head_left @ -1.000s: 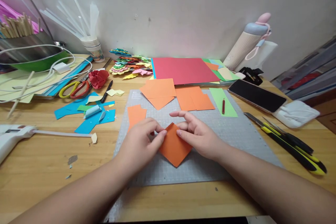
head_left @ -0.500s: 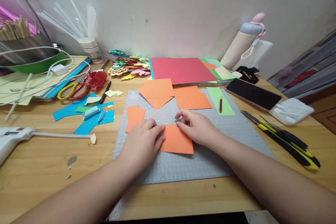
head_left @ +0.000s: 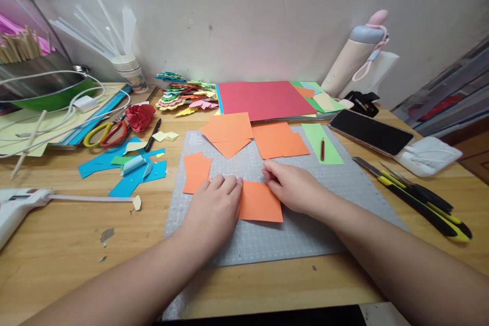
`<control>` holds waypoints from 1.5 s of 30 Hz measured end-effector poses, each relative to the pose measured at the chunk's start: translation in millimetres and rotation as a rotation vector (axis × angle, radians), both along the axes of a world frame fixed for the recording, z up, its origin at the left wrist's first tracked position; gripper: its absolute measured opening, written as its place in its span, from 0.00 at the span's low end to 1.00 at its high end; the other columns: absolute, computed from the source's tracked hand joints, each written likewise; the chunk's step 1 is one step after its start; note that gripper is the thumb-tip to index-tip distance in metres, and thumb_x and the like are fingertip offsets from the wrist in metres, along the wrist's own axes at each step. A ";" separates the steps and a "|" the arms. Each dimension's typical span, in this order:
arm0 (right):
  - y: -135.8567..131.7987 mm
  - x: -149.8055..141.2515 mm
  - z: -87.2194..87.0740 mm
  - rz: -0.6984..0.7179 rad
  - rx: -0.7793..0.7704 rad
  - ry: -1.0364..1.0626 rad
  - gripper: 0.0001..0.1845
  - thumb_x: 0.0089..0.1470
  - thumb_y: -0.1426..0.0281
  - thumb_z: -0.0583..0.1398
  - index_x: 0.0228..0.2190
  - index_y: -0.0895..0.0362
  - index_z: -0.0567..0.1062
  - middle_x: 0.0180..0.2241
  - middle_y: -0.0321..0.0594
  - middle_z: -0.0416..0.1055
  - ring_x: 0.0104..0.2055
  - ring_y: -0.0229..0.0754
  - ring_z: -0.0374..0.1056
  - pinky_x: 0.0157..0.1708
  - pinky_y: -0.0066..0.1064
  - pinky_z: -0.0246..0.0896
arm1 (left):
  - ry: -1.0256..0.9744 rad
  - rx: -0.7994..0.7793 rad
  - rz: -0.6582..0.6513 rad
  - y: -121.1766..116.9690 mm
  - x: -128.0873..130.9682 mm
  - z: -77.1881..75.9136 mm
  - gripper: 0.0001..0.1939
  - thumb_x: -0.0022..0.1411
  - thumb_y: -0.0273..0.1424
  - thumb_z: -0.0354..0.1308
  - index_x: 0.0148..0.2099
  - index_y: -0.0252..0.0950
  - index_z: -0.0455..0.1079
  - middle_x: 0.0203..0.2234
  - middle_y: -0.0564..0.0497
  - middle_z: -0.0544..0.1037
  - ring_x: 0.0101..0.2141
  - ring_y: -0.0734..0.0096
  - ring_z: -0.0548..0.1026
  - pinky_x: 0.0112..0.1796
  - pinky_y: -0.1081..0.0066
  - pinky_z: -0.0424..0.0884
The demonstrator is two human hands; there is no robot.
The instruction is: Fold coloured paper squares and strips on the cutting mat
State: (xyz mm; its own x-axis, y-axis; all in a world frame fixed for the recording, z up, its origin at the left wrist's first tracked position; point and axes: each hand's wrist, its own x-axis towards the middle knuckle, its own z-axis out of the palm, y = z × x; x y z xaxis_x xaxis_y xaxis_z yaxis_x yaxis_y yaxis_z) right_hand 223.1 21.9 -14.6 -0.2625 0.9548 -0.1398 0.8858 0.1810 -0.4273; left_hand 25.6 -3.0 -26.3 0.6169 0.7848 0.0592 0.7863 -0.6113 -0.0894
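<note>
An orange square of paper (head_left: 262,202) lies on the grey cutting mat (head_left: 305,234) between my hands. My left hand (head_left: 216,204) covers its left side, fingers bent and close together, pressing on it. My right hand (head_left: 288,183) is at its upper right corner, fingers curled in a pinch; the fingertips are partly hidden. A smaller notched orange piece (head_left: 196,170) lies just beyond my left hand. Farther up the mat are more orange papers (head_left: 229,130) and overlapping orange squares (head_left: 278,140).
A light green strip (head_left: 317,137) with a short red pencil (head_left: 323,148) lies on the mat. Right: utility knife (head_left: 416,204), phone (head_left: 370,131). Left: blue scraps (head_left: 130,181), scissors (head_left: 109,132), glue gun (head_left: 23,204). Behind: red sheet (head_left: 263,99), bottle (head_left: 351,56).
My left hand has flattened over the paper's left side, covering more of it. My right hand has shifted slightly right and its fingers have curled closer together.
</note>
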 end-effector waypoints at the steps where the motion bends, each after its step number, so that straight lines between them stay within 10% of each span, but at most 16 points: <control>1: -0.3 -0.2 0.2 0.003 0.004 -0.006 0.06 0.49 0.76 0.51 0.26 0.54 0.59 0.24 0.33 0.66 0.24 0.38 0.58 0.23 0.29 0.39 | 0.003 0.004 -0.001 0.2 0.1 -0.1 0.17 0.66 0.27 0.45 0.56 0.31 0.64 0.39 0.45 0.73 0.38 0.60 0.68 0.34 0.64 0.65; 26: -4.8 1.7 0.7 -0.017 -0.013 0.020 0.08 0.51 0.76 0.51 0.24 0.54 0.56 0.21 0.32 0.62 0.23 0.37 0.55 0.23 0.30 0.40 | -0.045 -0.025 0.007 1.3 0.7 -0.7 0.17 0.66 0.26 0.44 0.55 0.31 0.64 0.39 0.46 0.73 0.37 0.59 0.69 0.33 0.63 0.65; 33: -1.8 5.5 -2.6 0.005 -0.170 0.631 0.07 0.53 0.71 0.55 0.28 0.53 0.58 0.26 0.30 0.59 0.27 0.35 0.56 0.26 0.28 0.52 | -0.551 -0.258 0.236 6.0 -7.2 2.4 0.18 0.64 0.33 0.49 0.55 0.36 0.60 0.39 0.47 0.72 0.38 0.63 0.69 0.39 0.63 0.67; 39: -3.7 -1.2 1.6 -0.125 -0.206 1.073 0.09 0.53 0.67 0.59 0.31 0.53 0.60 0.27 0.29 0.60 0.26 0.32 0.58 0.25 0.24 0.56 | -0.868 -0.593 0.364 12.0 -11.9 8.2 0.16 0.65 0.39 0.45 0.27 0.37 0.59 0.21 0.56 0.63 0.24 0.73 0.62 0.26 0.71 0.58; 45: -13.0 -9.5 6.0 -0.230 -0.482 1.029 0.15 0.54 0.57 0.57 0.29 0.56 0.66 0.16 0.29 0.63 0.11 0.30 0.57 0.10 0.21 0.45 | -1.194 -0.651 0.414 12.3 -11.1 9.3 0.16 0.64 0.40 0.47 0.26 0.38 0.56 0.20 0.58 0.58 0.23 0.75 0.58 0.24 0.74 0.55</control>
State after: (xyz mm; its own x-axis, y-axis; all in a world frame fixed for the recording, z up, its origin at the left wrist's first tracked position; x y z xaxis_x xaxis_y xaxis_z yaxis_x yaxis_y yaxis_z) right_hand 213.5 9.0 -8.5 -0.2902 0.9007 -0.3232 0.0699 -0.3169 -0.9459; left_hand 14.5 9.3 -16.9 0.1770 0.9821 -0.0637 0.3179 0.0042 0.9481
